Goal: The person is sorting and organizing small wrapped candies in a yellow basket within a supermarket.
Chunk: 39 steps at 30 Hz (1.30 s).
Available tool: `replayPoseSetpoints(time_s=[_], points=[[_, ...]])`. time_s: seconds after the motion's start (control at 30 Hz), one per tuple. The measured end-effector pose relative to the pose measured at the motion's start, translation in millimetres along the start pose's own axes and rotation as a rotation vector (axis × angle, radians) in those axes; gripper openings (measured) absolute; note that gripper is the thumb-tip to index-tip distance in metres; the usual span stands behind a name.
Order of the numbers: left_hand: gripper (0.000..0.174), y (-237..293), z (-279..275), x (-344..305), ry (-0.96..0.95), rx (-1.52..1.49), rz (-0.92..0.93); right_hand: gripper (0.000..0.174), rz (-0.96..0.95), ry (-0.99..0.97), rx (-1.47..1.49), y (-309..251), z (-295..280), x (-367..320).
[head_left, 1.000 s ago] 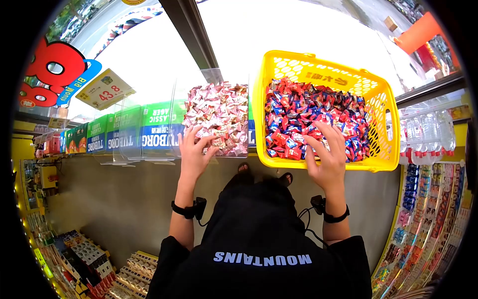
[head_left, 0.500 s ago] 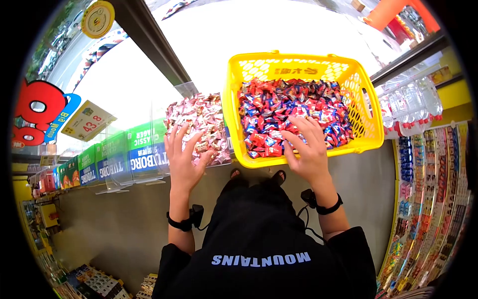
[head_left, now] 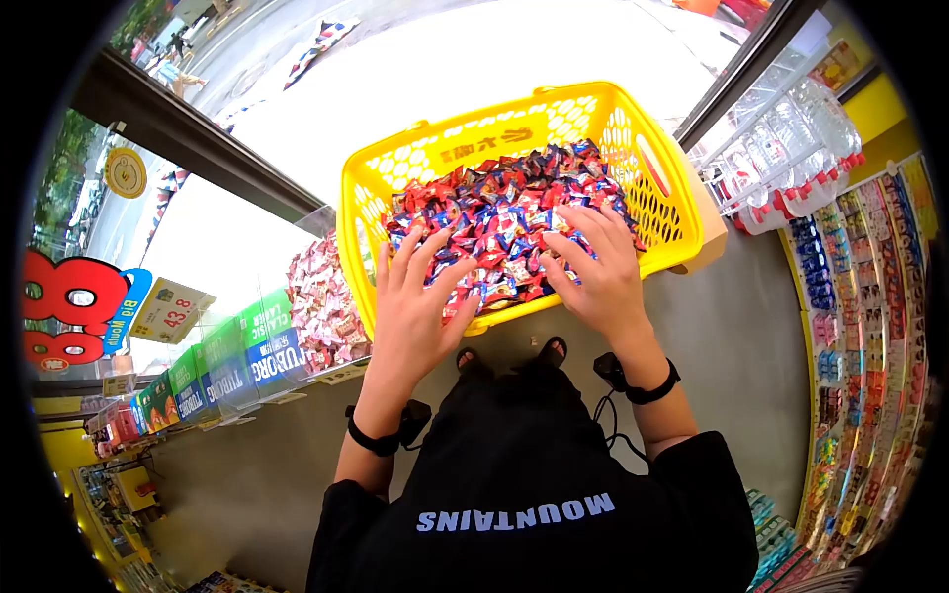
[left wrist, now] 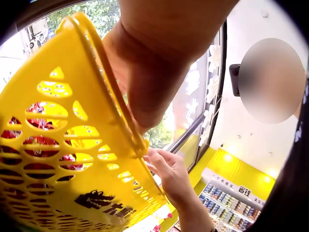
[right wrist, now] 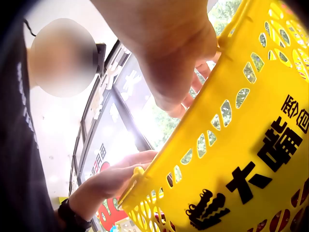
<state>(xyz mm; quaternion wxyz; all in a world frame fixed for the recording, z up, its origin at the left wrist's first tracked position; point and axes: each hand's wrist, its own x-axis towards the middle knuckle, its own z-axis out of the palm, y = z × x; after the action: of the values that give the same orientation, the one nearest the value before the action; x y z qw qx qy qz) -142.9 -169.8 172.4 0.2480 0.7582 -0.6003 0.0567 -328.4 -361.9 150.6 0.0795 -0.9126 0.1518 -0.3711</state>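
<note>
My left hand is spread wide over the lower left of the yellow basket, at the middle of the head view, its fingers parted and nothing gripped; my right hand reaches in over the lower right of the basket, its fingers also parted and loosely bent, holding nothing that I can see; whether my fingertips touch the red and blue wrapped candies, I cannot tell. The candies lie in a broad heap inside the basket, between and beyond my hands; in both wrist views my hands come over the rim, and black lettering shows on the basket's outer wall.

Just left of the basket, a heap of pink wrapped candies sits beside a row of green and blue cartons; the row runs on to the lower left, under a price sign reading 43.8; a cardboard box shows at the basket's right edge. Bottled water stands at the upper right, stocked shelves below it; my black shirt fills the bottom middle.
</note>
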Motion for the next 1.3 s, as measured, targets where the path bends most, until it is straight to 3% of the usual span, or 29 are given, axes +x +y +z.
replayPoseSetpoints(time_s=[0.1, 0.3, 0.53, 0.6, 0.77, 0.87, 1.07, 1.3], points=[[0.036, 5, 29, 6, -0.045, -0.054, -0.032, 0.026, -0.038, -0.077, -0.001, 0, 1, 0], [0.034, 8, 32, 1, 0.023, -0.048, -0.162, 0.023, -0.163, -0.165, 0.108, 6, 8, -4], [0.035, 10, 33, 2, 0.074, -0.070, -0.199, 0.023, -0.488, -0.269, 0.097, 21, -46, 85], [0.035, 8, 34, 1, 0.079, -0.066, -0.194, 0.024, -0.568, -0.318, 0.108, 33, -35, 113], [0.034, 5, 36, -3, 0.098, -0.101, -0.161, 0.022, -0.250, -0.891, 0.156, 71, 46, 144], [0.035, 2, 37, -3, 0.102, -0.122, -0.140, 0.027, -0.268, -1.072, -0.015, 85, 92, 136], [0.035, 1, 37, -3, 0.110, -0.169, -0.140, 0.040, -0.244, -1.185, -0.185, 98, 127, 113], [0.032, 3, 33, -1, 0.123, -0.170, -0.144, 0.055, -0.258, -1.316, -0.147, 85, 94, 122]])
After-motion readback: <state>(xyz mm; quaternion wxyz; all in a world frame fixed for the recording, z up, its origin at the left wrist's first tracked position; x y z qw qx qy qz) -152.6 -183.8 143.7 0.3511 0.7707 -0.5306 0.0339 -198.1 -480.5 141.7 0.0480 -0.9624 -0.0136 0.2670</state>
